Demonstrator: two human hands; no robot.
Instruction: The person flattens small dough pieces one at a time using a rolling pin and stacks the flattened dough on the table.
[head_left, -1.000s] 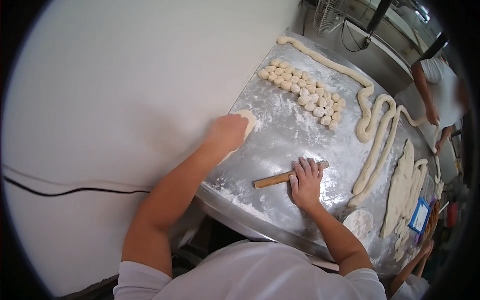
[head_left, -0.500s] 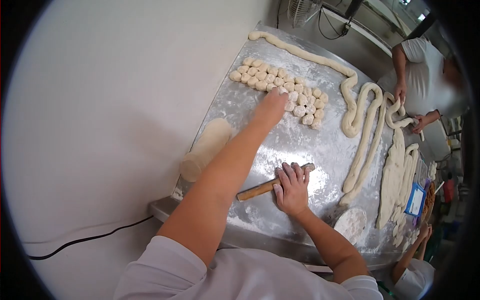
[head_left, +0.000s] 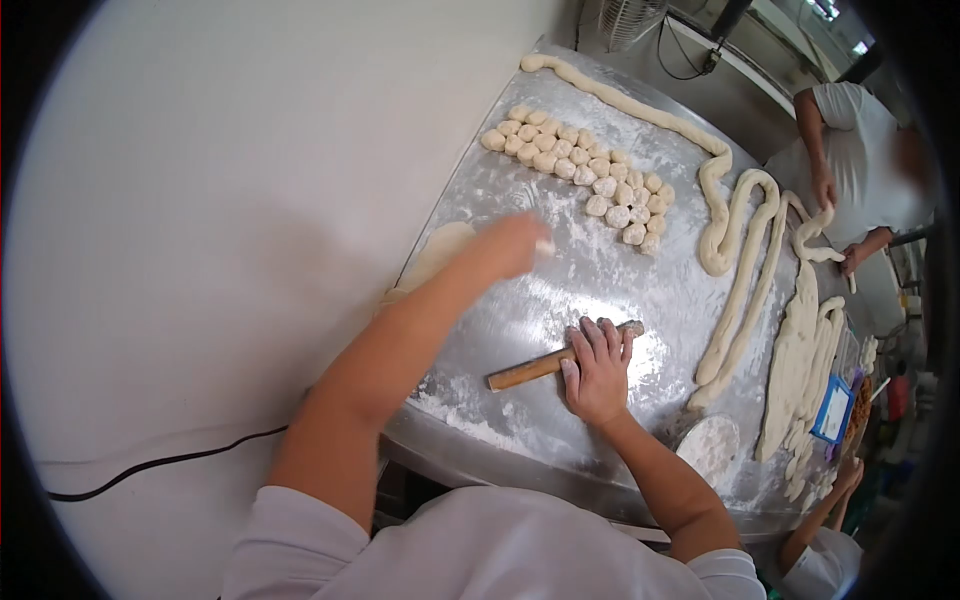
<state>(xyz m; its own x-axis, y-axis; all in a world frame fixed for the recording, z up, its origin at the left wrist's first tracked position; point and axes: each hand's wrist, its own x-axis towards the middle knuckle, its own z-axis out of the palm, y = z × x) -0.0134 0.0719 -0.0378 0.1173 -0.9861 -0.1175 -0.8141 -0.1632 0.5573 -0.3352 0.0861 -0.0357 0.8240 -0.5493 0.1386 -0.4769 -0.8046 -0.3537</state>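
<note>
My left hand (head_left: 518,245) is blurred above the floured metal table, closed round a small pale dough ball (head_left: 544,246) that shows at its fingertips. Under and behind my left forearm lies a stack of flat dough rounds (head_left: 440,250) by the wall. My right hand (head_left: 600,372) rests with spread fingers over a wooden rolling pin (head_left: 525,373), pressing its right part against the table. Beyond both hands sits a group of dough balls (head_left: 583,165), some dusted with flour.
Long dough ropes (head_left: 735,270) wind across the table's right side, beside flattened dough (head_left: 790,350). A round flour container (head_left: 710,445) and a blue-framed scale (head_left: 833,408) stand at right. A co-worker (head_left: 850,160) handles a dough rope; another person's arms (head_left: 825,510) show lower right.
My left hand first left the stack of rounds for the dough balls, and has since drawn back with one ball. My right hand stays on the rolling pin.
</note>
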